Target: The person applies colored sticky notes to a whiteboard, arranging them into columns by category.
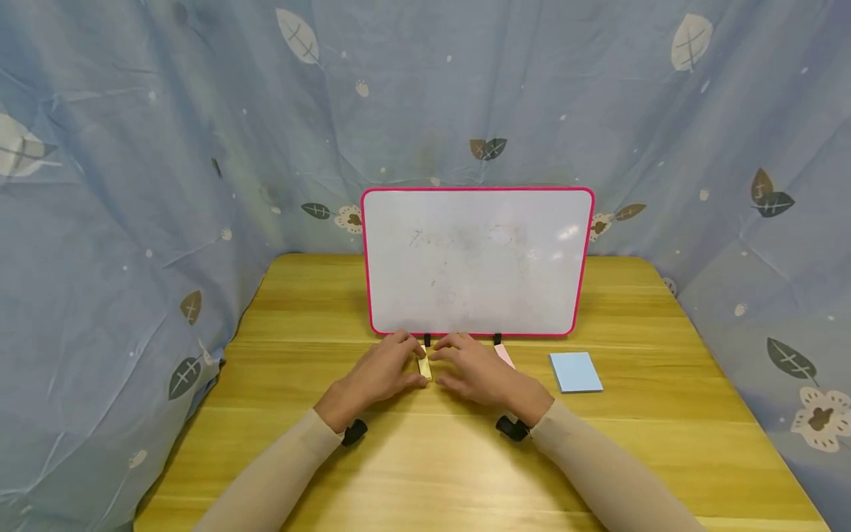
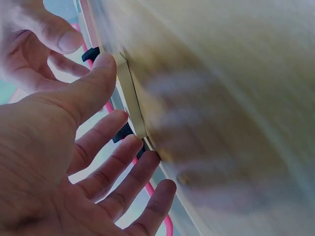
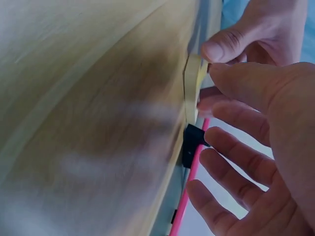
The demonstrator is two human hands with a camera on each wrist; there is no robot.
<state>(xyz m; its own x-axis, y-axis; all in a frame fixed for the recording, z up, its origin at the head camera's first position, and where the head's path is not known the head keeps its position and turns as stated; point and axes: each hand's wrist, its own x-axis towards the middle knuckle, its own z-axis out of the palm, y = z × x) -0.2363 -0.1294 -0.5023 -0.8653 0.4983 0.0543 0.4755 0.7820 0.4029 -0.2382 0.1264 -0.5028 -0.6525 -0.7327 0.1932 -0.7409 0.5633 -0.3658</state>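
A pale yellow pad of sticky notes lies on the table between the two hands, below the whiteboard. My left hand is at its left side, thumb by the near end and fingertips along the far part. In the left wrist view, the thumb and fingers are spread around the pad's edge. Just right of the pad is my right hand, its fingers loosely bent and parted, thumb and index fingertips close to it. A pink pad shows partly behind the right hand. Farther right lies a light blue sticky-note pad.
A whiteboard with a pink frame stands at the back of the wooden table, on small black feet. Blue leaf-patterned curtains hang behind and along both sides.
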